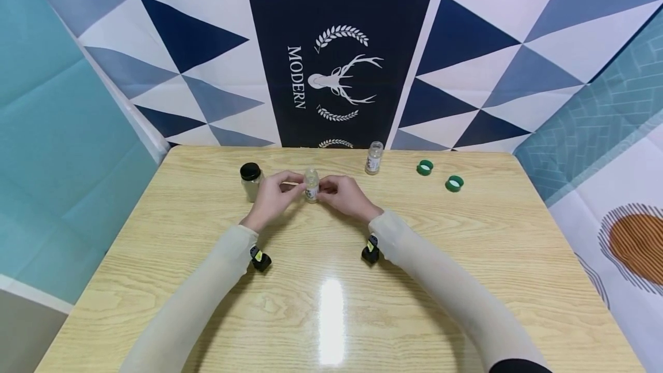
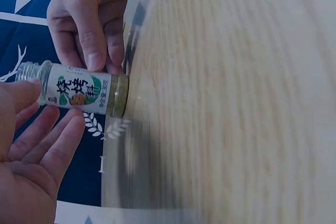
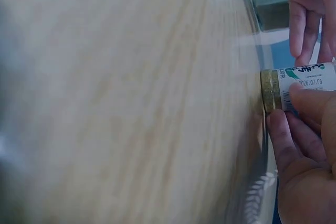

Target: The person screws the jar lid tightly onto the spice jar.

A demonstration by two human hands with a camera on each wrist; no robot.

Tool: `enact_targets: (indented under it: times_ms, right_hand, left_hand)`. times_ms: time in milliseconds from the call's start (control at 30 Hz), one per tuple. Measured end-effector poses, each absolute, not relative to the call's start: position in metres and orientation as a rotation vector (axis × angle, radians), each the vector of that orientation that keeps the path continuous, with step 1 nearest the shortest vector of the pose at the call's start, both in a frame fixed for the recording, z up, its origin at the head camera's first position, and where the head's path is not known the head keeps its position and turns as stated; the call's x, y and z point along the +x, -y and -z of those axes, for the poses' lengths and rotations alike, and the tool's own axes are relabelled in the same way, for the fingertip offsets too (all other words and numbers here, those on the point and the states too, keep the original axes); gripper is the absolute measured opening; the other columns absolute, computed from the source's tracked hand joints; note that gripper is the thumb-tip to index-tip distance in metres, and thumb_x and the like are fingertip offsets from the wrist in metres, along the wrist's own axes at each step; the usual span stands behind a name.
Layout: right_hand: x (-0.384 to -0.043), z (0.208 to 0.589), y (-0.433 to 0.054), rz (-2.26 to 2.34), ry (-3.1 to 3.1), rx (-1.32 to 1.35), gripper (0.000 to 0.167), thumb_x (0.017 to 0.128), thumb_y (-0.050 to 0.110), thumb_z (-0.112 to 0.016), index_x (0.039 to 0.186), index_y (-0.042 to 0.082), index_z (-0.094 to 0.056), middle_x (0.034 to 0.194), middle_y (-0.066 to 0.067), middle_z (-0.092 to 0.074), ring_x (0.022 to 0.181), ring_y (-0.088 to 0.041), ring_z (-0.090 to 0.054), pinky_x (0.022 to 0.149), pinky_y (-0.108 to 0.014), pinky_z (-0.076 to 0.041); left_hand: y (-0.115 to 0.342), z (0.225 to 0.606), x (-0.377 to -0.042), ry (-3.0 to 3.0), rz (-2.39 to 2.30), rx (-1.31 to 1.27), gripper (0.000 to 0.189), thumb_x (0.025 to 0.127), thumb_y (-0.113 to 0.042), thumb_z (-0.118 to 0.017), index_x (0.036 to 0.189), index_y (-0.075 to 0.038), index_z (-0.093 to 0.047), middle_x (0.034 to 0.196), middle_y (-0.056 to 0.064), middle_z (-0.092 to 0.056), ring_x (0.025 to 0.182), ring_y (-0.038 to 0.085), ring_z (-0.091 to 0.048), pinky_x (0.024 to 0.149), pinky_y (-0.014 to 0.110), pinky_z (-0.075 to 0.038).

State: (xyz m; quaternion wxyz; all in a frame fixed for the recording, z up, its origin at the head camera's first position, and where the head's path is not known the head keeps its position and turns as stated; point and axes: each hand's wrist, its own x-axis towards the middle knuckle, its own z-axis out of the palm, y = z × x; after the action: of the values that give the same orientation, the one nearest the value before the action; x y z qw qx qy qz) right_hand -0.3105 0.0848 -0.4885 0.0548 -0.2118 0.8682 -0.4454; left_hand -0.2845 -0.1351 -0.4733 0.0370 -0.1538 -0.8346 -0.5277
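A small clear glass seasoning jar [image 1: 311, 185] stands upright on the wooden table, uncapped, with its threaded neck showing. Its white label [image 2: 79, 90] carries printed characters, and greenish-brown powder shows at its bottom. My right hand [image 1: 349, 195] pinches the jar low down, thumb on the label and fingers around the side in the right wrist view. On the other side, my left hand [image 1: 274, 193] has its thumb at the jar's neck. Its other fingers are loosely extended beside the label; how firmly they touch is unclear.
Left of the hands stands a black-lidded jar [image 1: 251, 172], partly behind the left hand. A second uncapped seasoning jar [image 1: 374, 160] is near the back edge. Two green caps [image 1: 425, 167] lie to its right. A patterned cloth wall [image 1: 217, 45] rises behind the table.
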Motion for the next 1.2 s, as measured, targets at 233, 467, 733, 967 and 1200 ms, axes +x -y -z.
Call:
enact_targets:
  times_ms: [233, 467, 733, 967, 1200]
  right_hand:
    - [-0.301, 0.491, -0.089, 1.369, -2.606, -0.670, 0.027, 0.094, 0.012, -0.076, 0.120, 0.003, -0.073, 0.111, -0.010, -0.076, 0.099, -0.020, -0.073, 0.089, -0.030, -0.060]
    - [-0.293, 0.496, -0.094, 1.442, -2.571, -0.678, 0.025, 0.092, 0.009, -0.078, 0.116, 0.003, -0.074, 0.108, -0.010, -0.076, 0.096, -0.019, -0.073, 0.087, -0.028, -0.060]
    - [-0.286, 0.494, -0.096, 1.436, -2.560, -0.663, 0.023, 0.093, 0.010, -0.077, 0.115, 0.003, -0.074, 0.108, -0.011, -0.076, 0.096, -0.018, -0.073, 0.087, -0.028, -0.060]
    - [-0.281, 0.493, -0.100, 1.437, -2.531, -0.644, 0.021, 0.092, 0.010, -0.078, 0.113, 0.004, -0.075, 0.107, -0.009, -0.077, 0.095, -0.017, -0.073, 0.086, -0.028, -0.060]
    - [-0.275, 0.492, -0.103, 1.430, -2.521, -0.637, 0.022, 0.092, 0.011, -0.079, 0.113, 0.006, -0.076, 0.106, -0.008, -0.077, 0.095, -0.017, -0.072, 0.087, -0.029, -0.060]
  left_hand:
    - [0.139, 0.475, -0.277, 2.523, 1.675, -0.530, 0.019, 0.096, -0.021, -0.076, 0.110, -0.009, -0.077, 0.115, 0.010, -0.076, 0.094, 0.026, -0.075, 0.079, 0.029, -0.062]
    - [0.137, 0.482, -0.272, 2.475, 1.762, -0.551, 0.022, 0.095, -0.022, -0.077, 0.110, -0.007, -0.077, 0.115, 0.013, -0.076, 0.097, 0.028, -0.075, 0.083, 0.030, -0.062]
    - [0.135, 0.485, -0.265, 2.447, 1.801, -0.547, 0.019, 0.094, -0.019, -0.078, 0.109, -0.008, -0.077, 0.115, 0.010, -0.076, 0.098, 0.024, -0.074, 0.085, 0.028, -0.061]
    - [0.135, 0.489, -0.262, 2.443, 1.826, -0.567, 0.018, 0.094, -0.020, -0.078, 0.109, -0.009, -0.077, 0.115, 0.009, -0.075, 0.099, 0.021, -0.074, 0.087, 0.028, -0.061]
    - [0.136, 0.491, -0.258, 2.443, 1.837, -0.588, 0.018, 0.094, -0.022, -0.078, 0.108, -0.011, -0.077, 0.114, 0.008, -0.076, 0.097, 0.021, -0.075, 0.085, 0.029, -0.061]
